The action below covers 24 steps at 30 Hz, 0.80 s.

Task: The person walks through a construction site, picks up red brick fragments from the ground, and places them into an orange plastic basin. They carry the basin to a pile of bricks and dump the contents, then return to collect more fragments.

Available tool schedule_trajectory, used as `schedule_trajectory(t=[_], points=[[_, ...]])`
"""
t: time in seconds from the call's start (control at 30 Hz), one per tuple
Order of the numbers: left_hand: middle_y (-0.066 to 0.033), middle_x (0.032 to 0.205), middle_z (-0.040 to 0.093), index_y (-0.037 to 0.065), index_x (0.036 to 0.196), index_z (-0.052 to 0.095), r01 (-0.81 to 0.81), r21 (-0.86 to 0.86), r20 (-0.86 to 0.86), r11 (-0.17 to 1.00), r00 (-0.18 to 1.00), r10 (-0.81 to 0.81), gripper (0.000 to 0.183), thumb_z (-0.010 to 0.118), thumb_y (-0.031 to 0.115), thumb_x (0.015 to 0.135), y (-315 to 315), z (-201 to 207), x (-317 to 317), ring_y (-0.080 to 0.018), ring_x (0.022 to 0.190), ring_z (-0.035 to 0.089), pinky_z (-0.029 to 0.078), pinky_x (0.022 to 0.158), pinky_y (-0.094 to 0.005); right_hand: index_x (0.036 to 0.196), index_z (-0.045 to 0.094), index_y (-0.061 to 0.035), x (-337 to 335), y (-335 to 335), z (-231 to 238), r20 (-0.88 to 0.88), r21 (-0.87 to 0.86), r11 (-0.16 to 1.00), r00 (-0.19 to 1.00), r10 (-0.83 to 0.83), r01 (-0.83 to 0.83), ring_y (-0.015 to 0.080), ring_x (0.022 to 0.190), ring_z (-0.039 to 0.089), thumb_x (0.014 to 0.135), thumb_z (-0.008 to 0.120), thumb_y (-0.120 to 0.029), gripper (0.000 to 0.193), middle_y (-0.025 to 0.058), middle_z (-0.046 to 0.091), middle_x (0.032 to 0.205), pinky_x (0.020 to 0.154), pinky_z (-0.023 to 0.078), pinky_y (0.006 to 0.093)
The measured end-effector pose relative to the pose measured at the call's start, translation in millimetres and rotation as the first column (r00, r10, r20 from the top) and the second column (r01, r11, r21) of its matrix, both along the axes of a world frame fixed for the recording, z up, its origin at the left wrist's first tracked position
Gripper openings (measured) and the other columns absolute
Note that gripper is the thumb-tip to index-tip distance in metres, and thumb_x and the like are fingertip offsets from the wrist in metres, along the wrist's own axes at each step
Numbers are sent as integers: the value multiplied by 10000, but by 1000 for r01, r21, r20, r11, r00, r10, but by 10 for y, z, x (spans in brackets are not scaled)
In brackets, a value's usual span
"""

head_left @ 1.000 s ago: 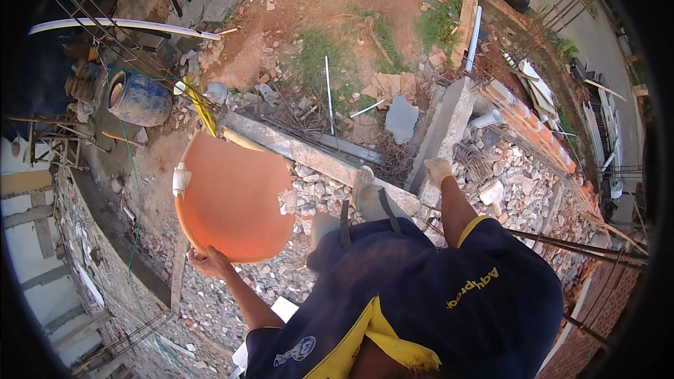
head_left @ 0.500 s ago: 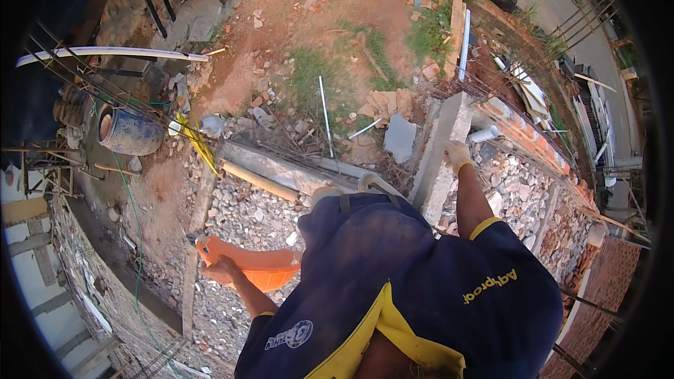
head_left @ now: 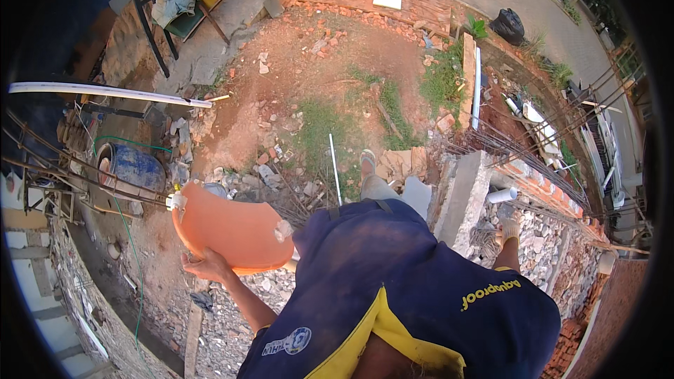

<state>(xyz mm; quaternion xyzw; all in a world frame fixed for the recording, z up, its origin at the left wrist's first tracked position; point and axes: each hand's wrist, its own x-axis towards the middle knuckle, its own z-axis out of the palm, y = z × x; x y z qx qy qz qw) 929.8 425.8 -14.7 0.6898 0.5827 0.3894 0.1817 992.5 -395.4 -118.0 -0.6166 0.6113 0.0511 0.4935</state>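
Observation:
At the left, my bare left hand grips the lower rim of an orange plastic basin. The basin is tilted beside my body, and pale patches show on its rim at both ends. My gloved right hand hangs low over the rubble on the far side of a concrete beam. Something greyish shows at its fingertips, too small to make out, so whether the fingers hold anything is unclear. One of my feet is on the ground ahead.
Broken stone lies below the basin. Thin steel bars reach in from the left near a blue drum. More rods stick out by the brick wall on the right. A white pipe lies ahead on soil and grass.
The basin has been raised and swung forward in my left hand. My right hand has come off the concrete beam and moved right and down. One foot now shows further ahead.

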Motion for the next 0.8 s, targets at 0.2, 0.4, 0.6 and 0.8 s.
schedule_trajectory(t=[0.2,0.4,0.6,0.8], points=[[-64,778,503,-6,1283,450,72,163,-17,984,997,-70,636,714,174,733,-116,-389,2268,-253,700,561,474,670,-417,1089,613,-78,1027,-231,-1089,-375,-85,978,915,148,-193,255,784,630,845,668,-299,333,119,649,915,684,505,405],[-60,831,512,-18,1287,444,-50,58,-57,997,997,53,634,684,124,718,-76,-1527,4598,-230,740,559,480,680,-397,1126,618,-37,4519,839,-3060,-295,-40,715,692,659,-698,247,890,624,846,673,-289,381,119,660,999,786,493,361],[-212,1096,568,-71,1293,399,100,-162,480,982,877,-10,618,679,57,757,345,-1500,5899,-252,910,642,556,715,-378,1261,572,10,8520,3834,-1923,413,-520,274,42,910,-809,315,1155,601,872,657,-341,531,208,601,1278,976,459,368],[-178,1053,554,-77,1315,350,216,-240,644,947,765,-11,640,642,-23,748,902,-1615,7448,-256,885,627,544,719,-363,1243,586,-12,9577,5068,-870,330,-582,-17,-255,909,-813,311,1069,630,858,669,-335,509,183,638,1195,918,488,372]])
